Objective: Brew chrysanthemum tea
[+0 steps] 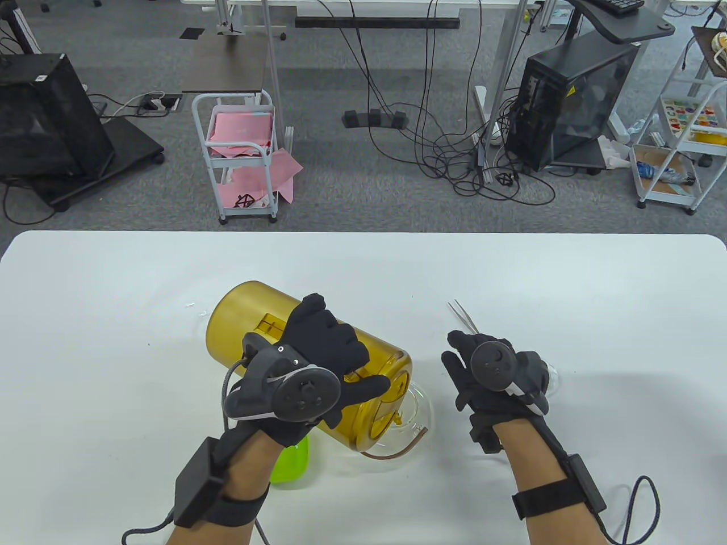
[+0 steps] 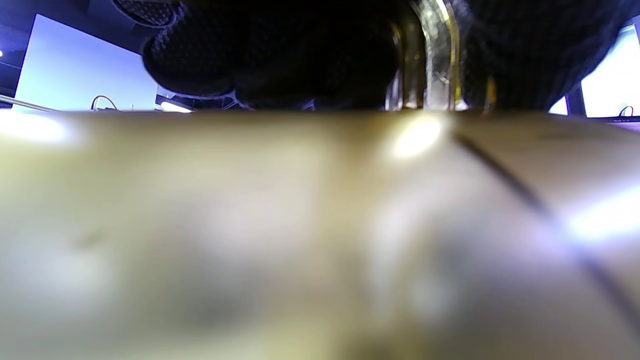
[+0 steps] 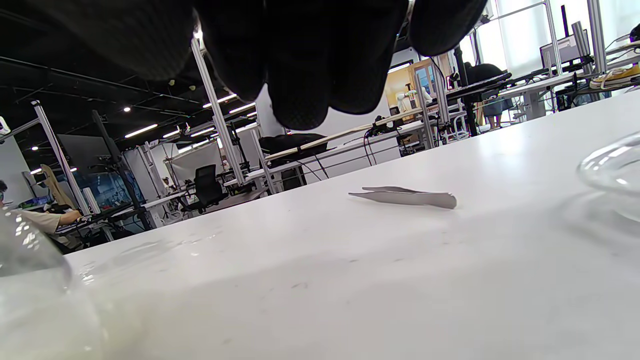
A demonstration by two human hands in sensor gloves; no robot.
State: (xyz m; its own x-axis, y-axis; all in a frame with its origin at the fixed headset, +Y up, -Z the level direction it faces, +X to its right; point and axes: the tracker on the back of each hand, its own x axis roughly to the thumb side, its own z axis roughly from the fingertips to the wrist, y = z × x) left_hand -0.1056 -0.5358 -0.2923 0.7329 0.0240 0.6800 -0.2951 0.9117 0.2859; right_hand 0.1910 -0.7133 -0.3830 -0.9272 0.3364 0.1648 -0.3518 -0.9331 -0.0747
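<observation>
A big amber see-through pitcher [image 1: 244, 318] lies tilted on its side, its mouth over a low clear glass pot [image 1: 419, 417] with a brown rim. My left hand [image 1: 335, 363] grips the pitcher from above; in the left wrist view its fingers [image 2: 280, 55] curl round the handle, and the pitcher's wall [image 2: 300, 225] fills the view. Whether liquid runs out I cannot tell. My right hand [image 1: 463, 369] hovers just right of the glass pot with relaxed fingers and holds nothing. Metal tweezers [image 1: 463, 318] [image 3: 405, 197] lie on the table beyond it.
A bright green object [image 1: 291, 462] lies under my left wrist. A small clear glass dish [image 1: 554, 377] [image 3: 610, 170] sits right of my right hand. The white table [image 1: 625, 295] ends at a far edge, with carts and cables on the floor behind.
</observation>
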